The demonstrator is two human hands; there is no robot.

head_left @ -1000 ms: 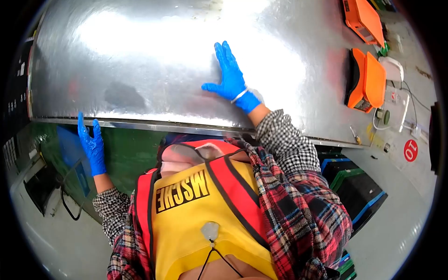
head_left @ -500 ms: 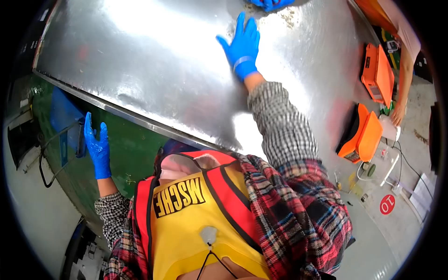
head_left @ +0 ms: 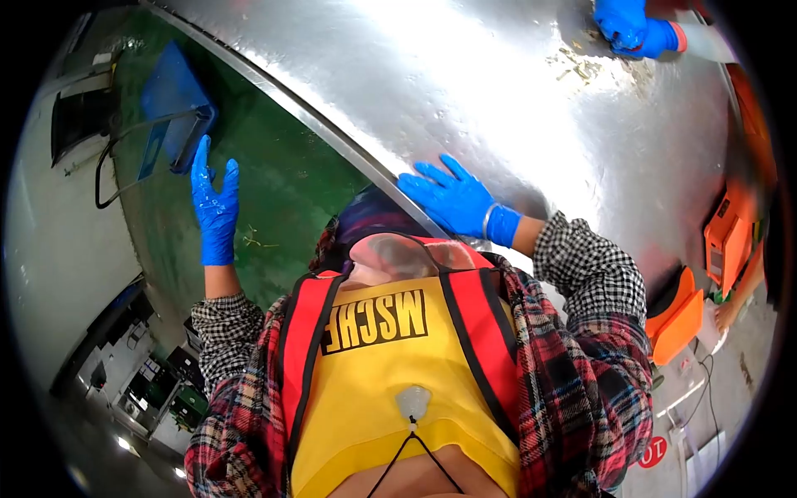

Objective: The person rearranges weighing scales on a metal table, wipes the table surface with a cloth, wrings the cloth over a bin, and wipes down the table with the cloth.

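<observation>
My right hand (head_left: 452, 199), in a blue glove, lies on the steel table (head_left: 332, 50) close to its near edge, fingers stretched out and nothing held. Off the table's left side, above the green floor (head_left: 274, 191), my left hand (head_left: 216, 203) hangs in a wet-looking blue glove. Its fingers are spread and hold nothing. Just beyond its fingertips in the picture is a blue plastic container (head_left: 178, 104) with a dark handle or tube frame; I cannot tell whether they touch. Pale crumb-like scraps (head_left: 581, 70) lie on the far part of the table.
A co-worker's blue-gloved hands (head_left: 635, 33) are at the table's far right, beside the scraps. Orange bins (head_left: 677, 324) stand along the right side, near another person's arm (head_left: 743, 290). A red round floor mark (head_left: 653, 452) shows at lower right.
My right hand has drawn back across the table toward its near edge. The view has turned, so the table and bins sit further right. My left hand stays open at the side.
</observation>
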